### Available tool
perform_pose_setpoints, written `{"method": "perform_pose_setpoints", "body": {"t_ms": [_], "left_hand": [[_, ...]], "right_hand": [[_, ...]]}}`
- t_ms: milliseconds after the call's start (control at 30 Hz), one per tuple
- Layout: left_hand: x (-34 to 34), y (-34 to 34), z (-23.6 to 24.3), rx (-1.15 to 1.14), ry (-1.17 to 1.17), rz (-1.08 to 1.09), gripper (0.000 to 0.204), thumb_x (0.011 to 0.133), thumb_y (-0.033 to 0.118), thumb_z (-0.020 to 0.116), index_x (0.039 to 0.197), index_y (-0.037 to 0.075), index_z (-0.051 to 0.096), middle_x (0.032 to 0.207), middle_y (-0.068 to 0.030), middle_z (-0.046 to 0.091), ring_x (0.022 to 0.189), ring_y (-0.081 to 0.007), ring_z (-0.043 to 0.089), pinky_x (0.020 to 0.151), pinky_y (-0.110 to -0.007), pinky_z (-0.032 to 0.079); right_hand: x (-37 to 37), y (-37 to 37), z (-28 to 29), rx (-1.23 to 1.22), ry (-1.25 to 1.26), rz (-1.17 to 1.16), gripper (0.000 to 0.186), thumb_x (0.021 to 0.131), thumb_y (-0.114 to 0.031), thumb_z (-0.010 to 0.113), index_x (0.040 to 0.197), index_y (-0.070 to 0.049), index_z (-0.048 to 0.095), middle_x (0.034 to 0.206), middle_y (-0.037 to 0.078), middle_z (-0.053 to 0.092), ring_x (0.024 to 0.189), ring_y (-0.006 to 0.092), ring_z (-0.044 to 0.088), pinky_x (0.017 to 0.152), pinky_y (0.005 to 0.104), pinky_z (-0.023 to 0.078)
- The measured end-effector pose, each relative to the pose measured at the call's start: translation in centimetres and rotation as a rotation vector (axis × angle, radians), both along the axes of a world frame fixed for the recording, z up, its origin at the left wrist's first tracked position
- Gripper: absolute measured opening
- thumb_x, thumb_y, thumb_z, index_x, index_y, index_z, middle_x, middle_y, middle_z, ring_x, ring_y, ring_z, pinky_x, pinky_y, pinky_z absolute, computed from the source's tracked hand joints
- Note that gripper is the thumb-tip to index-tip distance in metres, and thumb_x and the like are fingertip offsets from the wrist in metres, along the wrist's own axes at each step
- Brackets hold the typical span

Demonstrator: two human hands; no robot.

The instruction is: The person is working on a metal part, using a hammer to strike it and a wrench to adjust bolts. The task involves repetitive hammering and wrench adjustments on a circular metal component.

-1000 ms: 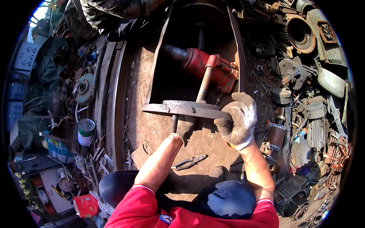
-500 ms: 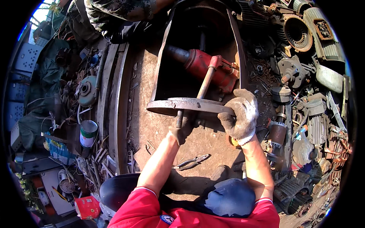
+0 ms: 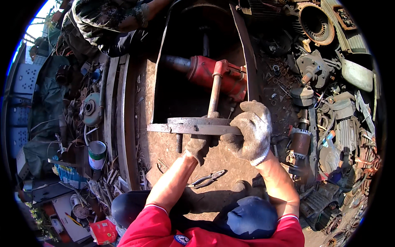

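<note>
A round steel flange (image 3: 177, 127) crosses the front of a dark steel frame (image 3: 159, 70), with a threaded stud (image 3: 179, 144) hanging below it. Gripping the flange's right end is my right hand (image 3: 249, 129), in a pale knitted glove. My left hand (image 3: 196, 148), in a dark dirty glove, is under the flange right of the stud, its fingers partly hidden. Inside the frame lies a red hydraulic cylinder (image 3: 197, 70) with a steel rod (image 3: 214, 92) rising from near the flange. Pliers (image 3: 207, 178) lie on the ground below my hands.
Another person in camouflage (image 3: 101, 26) is at upper left. Long planks (image 3: 127, 103) run along the left beside a paint can (image 3: 97, 156) and a green tarp (image 3: 45, 94). Heaped motor housings (image 3: 317, 22) and rusty parts (image 3: 300, 140) crowd the right.
My left hand has shifted right, away from beside the stud to farther along under the flange. The flange sits slightly lower and flatter in view. My right hand still grips its end.
</note>
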State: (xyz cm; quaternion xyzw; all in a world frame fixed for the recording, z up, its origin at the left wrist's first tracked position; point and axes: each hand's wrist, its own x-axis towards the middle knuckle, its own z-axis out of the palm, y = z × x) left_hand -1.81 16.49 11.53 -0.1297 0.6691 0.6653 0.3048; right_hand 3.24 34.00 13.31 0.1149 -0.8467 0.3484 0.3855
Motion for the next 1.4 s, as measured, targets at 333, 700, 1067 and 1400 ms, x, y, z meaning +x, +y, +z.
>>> {"method": "perform_pose_setpoints", "body": {"t_ms": [333, 700, 1067, 1400], "left_hand": [[4.1, 2.1, -10.2, 0.168, 0.13, 0.055, 0.029, 0.107, 0.037, 0.057, 0.108, 0.009, 0.065, 0.074, -0.0025, 0.062, 0.052, -0.0127, 0.054, 0.047, -0.026, 0.044], [-3.9, -6.2, -8.0, 0.139, 0.178, -0.166, 0.037, 0.105, 0.043, 0.062, 0.124, 0.011, 0.066, 0.085, -0.0009, 0.062, 0.064, -0.0108, 0.056, 0.051, -0.023, 0.047], [1.1, -0.7, -8.7, 0.038, 0.259, -0.114, 0.028, 0.105, 0.031, 0.063, 0.115, 0.006, 0.068, 0.091, -0.0047, 0.067, 0.079, -0.014, 0.061, 0.065, -0.029, 0.051], [2.3, 3.2, -13.6, 0.089, 0.527, -0.162, 0.021, 0.103, 0.022, 0.064, 0.108, 0.001, 0.069, 0.1, -0.0082, 0.073, 0.096, -0.017, 0.067, 0.08, -0.034, 0.055]], "right_hand": [[-0.2, -1.2, -1.2, -0.012, -0.012, 0.033, 0.031, 0.076, -0.033, 0.087, 0.083, -0.009, 0.069, 0.085, 0.009, 0.067, 0.099, 0.0399, 0.068, 0.094, 0.054, 0.052], [0.8, 0.5, -1.1, 0.019, -0.003, -0.051, 0.035, 0.073, -0.034, 0.091, 0.082, -0.008, 0.069, 0.082, 0.009, 0.068, 0.1, 0.0382, 0.069, 0.091, 0.0523, 0.053], [0.0, 0.0, -0.9, 0.003, -0.027, 0.006, 0.032, 0.08, -0.035, 0.085, 0.086, -0.008, 0.07, 0.085, 0.011, 0.067, 0.101, 0.0405, 0.068, 0.095, 0.0543, 0.051], [-0.2, -0.9, 0.2, 0.123, -0.058, 0.03, 0.026, 0.09, -0.03, 0.075, 0.093, -0.005, 0.069, 0.09, 0.013, 0.068, 0.105, 0.0429, 0.065, 0.1, 0.0557, 0.049]]}}
